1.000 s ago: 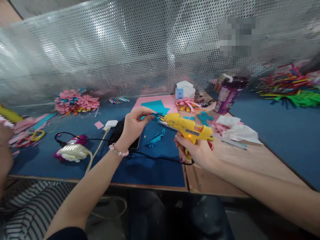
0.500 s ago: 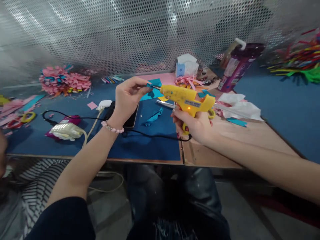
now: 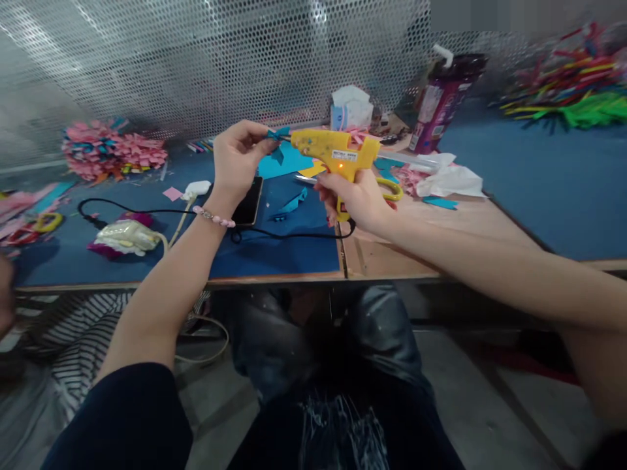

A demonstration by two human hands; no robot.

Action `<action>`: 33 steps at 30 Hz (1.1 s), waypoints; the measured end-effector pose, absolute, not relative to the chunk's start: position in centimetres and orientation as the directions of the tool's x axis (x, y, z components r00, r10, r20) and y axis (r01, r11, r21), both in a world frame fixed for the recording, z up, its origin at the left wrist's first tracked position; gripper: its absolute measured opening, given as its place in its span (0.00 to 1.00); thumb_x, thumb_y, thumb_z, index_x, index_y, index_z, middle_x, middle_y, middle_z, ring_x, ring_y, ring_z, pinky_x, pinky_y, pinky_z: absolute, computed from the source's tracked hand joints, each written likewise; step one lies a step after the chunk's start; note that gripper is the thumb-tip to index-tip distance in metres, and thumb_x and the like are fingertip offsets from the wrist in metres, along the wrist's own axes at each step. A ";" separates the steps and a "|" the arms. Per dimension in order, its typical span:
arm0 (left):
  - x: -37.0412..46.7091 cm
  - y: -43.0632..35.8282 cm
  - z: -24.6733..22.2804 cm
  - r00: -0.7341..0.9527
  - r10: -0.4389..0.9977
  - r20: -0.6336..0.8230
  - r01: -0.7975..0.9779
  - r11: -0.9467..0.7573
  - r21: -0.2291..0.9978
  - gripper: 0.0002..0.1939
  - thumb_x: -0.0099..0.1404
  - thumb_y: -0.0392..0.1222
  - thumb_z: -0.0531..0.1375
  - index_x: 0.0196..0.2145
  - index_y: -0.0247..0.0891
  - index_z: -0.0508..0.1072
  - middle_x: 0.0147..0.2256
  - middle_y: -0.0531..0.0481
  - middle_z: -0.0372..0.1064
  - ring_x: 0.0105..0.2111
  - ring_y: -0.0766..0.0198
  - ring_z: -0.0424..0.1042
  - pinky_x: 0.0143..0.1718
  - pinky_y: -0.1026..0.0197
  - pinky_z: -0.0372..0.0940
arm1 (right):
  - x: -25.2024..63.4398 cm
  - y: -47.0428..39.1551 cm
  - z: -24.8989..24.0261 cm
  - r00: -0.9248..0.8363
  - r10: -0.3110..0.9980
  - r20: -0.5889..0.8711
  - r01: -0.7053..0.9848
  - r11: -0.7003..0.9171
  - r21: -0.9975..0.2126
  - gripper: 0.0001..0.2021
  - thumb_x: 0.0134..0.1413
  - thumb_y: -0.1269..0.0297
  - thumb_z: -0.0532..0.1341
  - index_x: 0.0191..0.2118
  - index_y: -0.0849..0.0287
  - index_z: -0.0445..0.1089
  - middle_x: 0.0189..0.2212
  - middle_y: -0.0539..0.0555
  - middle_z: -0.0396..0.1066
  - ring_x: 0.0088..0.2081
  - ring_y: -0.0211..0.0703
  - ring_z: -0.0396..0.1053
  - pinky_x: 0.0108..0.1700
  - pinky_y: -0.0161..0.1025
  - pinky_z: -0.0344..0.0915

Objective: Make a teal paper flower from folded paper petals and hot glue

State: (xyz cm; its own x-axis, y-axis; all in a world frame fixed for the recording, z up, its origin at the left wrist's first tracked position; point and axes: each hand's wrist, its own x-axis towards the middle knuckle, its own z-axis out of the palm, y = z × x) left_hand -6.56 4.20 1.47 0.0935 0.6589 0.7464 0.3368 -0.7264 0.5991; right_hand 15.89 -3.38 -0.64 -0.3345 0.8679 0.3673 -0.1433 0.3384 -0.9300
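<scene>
My right hand [image 3: 360, 199] is wrapped round the grip of a yellow hot glue gun [image 3: 318, 145] whose small orange light is lit. Its nozzle points left and meets a small folded piece of blue paper [image 3: 278, 151]. That paper is pinched between the thumb and fingers of my left hand [image 3: 239, 156]. Whether glue is coming out is too small to tell. Below the nozzle, another folded blue paper piece [image 3: 294, 204] lies on the table. A flat blue sheet [image 3: 294, 163] rests behind the hands, and a dark phone [image 3: 249, 203] is partly under my left wrist.
Yellow-handled scissors [image 3: 392, 189] lie by my right hand. A power strip [image 3: 125, 236] with a black cord [image 3: 294, 235] sits at left. A pink paper bundle [image 3: 110, 150], a purple cup [image 3: 443, 104] and crumpled tissue [image 3: 448, 176] stand around. Another person's striped clothing [image 3: 88, 352] shows at lower left.
The view has shifted, so everything sits higher and a little left. The nozzle stays at the blue paper piece, and more of that piece now shows below the nozzle.
</scene>
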 end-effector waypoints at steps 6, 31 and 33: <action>-7.7 6.2 0.9 0.160 0.698 0.698 0.304 -0.708 0.638 0.19 0.52 0.52 0.67 0.34 0.36 0.69 0.30 0.63 0.68 0.32 0.77 0.63 0.37 0.61 0.63 | 15.8 -2.1 -1.1 -0.408 0.825 0.392 -0.162 0.356 -0.920 0.08 0.55 0.63 0.56 0.27 0.60 0.64 0.22 0.50 0.63 0.16 0.34 0.61 0.17 0.38 0.68; -7.4 7.0 0.6 0.167 0.766 0.621 0.298 -0.640 0.708 0.29 0.41 0.60 0.70 0.31 0.35 0.69 0.23 0.63 0.62 0.29 0.76 0.58 0.35 0.62 0.57 | 16.1 -1.7 -1.4 -0.456 0.828 0.325 -0.163 0.282 -0.946 0.09 0.55 0.61 0.56 0.31 0.63 0.66 0.22 0.46 0.64 0.17 0.28 0.60 0.19 0.30 0.67; -7.4 6.6 0.6 0.144 0.757 0.637 0.284 -0.648 0.707 0.26 0.44 0.57 0.71 0.30 0.36 0.70 0.25 0.61 0.66 0.29 0.75 0.60 0.34 0.62 0.59 | 16.1 -1.9 -1.3 -0.454 0.828 0.330 -0.158 0.290 -0.944 0.10 0.54 0.60 0.57 0.31 0.62 0.66 0.22 0.47 0.64 0.17 0.29 0.59 0.19 0.31 0.68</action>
State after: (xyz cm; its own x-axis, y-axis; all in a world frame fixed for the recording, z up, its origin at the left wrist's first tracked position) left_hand -7.36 6.61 0.58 0.1442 0.7573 0.6370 0.2836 -0.6483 0.7066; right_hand 16.07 -1.87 -1.34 -0.4543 0.8276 0.3297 -0.1578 0.2895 -0.9441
